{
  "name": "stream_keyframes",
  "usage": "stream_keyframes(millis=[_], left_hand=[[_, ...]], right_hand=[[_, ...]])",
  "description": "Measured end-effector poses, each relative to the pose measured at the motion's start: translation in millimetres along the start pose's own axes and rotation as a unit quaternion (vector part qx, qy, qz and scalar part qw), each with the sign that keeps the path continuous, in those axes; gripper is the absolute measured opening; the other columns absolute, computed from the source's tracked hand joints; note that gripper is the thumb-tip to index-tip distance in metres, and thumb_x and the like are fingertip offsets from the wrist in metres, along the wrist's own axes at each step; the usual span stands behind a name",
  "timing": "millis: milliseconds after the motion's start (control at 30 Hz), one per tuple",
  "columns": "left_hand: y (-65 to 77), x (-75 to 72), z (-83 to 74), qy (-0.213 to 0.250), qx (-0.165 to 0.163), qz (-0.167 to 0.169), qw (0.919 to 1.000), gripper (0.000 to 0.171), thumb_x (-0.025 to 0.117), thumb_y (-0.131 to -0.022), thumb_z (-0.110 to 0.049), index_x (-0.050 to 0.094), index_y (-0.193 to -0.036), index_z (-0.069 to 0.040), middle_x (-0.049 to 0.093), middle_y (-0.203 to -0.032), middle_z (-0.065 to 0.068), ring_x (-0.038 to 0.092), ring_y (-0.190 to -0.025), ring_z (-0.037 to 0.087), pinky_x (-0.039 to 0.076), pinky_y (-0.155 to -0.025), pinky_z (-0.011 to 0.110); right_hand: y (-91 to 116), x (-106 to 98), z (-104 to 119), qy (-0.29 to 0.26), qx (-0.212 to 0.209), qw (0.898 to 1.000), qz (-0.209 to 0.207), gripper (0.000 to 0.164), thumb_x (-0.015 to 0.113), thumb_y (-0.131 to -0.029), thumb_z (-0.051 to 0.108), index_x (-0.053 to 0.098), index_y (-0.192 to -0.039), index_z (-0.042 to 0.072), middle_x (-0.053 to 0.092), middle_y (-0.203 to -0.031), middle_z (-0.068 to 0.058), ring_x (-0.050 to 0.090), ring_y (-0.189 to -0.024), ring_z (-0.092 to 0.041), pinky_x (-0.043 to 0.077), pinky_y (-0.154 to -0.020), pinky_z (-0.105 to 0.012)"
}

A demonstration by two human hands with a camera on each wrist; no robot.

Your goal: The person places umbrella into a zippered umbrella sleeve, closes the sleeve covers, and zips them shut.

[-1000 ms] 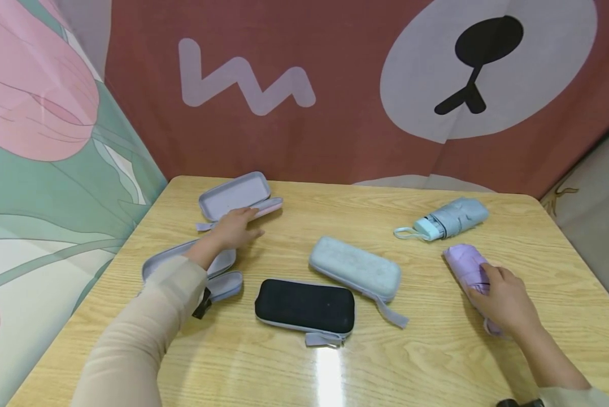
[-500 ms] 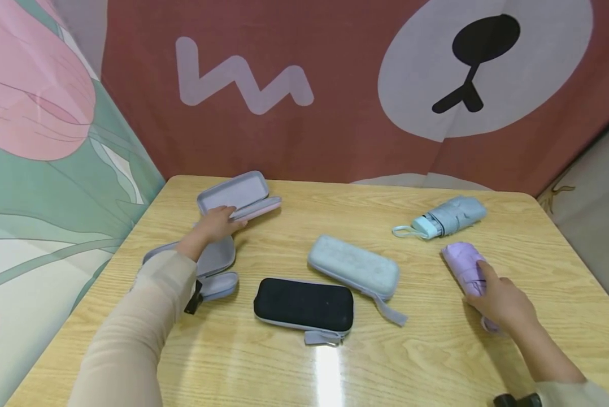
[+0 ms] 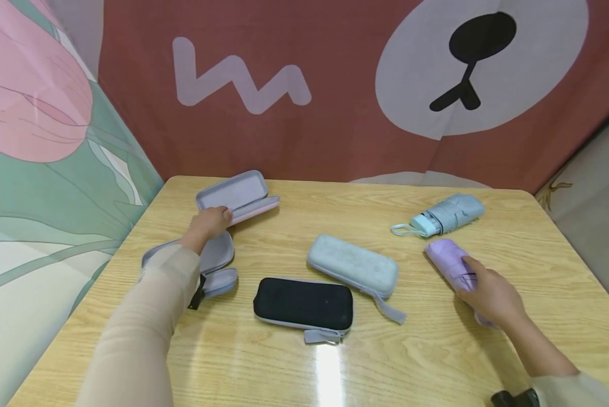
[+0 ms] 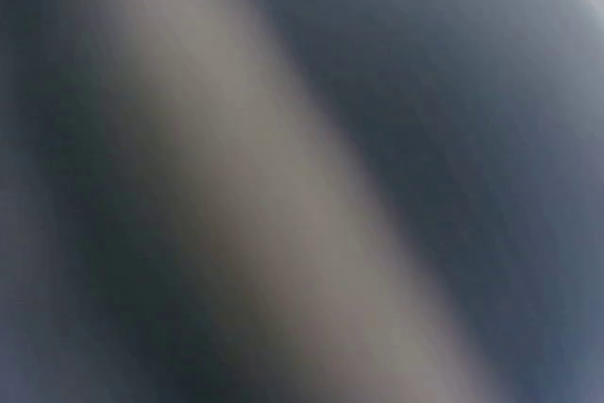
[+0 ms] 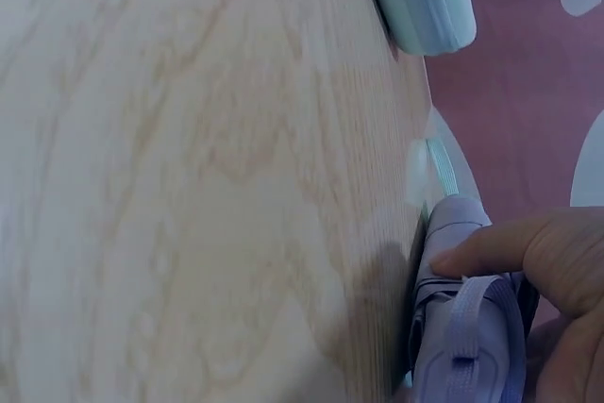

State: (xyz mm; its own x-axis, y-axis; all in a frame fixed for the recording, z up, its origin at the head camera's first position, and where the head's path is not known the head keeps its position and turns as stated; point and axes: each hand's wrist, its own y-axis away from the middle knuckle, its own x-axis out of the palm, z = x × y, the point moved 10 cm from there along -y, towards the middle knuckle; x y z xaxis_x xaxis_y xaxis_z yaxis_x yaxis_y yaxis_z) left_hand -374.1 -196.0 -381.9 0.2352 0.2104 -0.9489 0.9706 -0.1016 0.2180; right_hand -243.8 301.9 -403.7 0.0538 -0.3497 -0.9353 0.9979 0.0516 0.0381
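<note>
In the head view, my left hand (image 3: 209, 224) grips the near end of an open pink zippered case (image 3: 256, 210) with a grey lining, at the back left. Its fingers are partly hidden. My right hand (image 3: 492, 294) holds a folded purple umbrella (image 3: 449, 263) on the right. In the right wrist view, the thumb lies across that umbrella (image 5: 462, 337), beside its wrist strap. Behind it a folded light blue umbrella (image 3: 449, 215) with a loop lies on the table. The left wrist view is too blurred to read.
A second open grey-lined case (image 3: 218, 251) lies under the left forearm. Mid-table are a closed light blue case (image 3: 354, 265) and a closed black case (image 3: 304, 305), each with a strap. Printed cloth (image 3: 335, 141) hangs behind the wooden table (image 3: 396, 362).
My left hand has moved left and nearer, from over the pink case to its near end, and its fingers have closed there. My right hand has shifted the purple umbrella slightly left.
</note>
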Motion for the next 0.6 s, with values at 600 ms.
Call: stream_keyframes(millis=[600], left_hand=[[-5.7,18.2,1.6,-0.012,-0.02,0.066,0.9976,0.061,0.021,-0.094,-0.039,0.023,-0.131,0.01,0.03,-0.129,0.03,0.027,-0.116,0.045,0.016,-0.093,0.058]], right_hand=[[-14,6,32,-0.02,-0.047,0.999,-0.009,0.065,0.061,-0.073,0.012,0.032,-0.128,-0.008,0.042,-0.112,-0.037,0.042,-0.097,-0.05,0.036,-0.07,-0.057]])
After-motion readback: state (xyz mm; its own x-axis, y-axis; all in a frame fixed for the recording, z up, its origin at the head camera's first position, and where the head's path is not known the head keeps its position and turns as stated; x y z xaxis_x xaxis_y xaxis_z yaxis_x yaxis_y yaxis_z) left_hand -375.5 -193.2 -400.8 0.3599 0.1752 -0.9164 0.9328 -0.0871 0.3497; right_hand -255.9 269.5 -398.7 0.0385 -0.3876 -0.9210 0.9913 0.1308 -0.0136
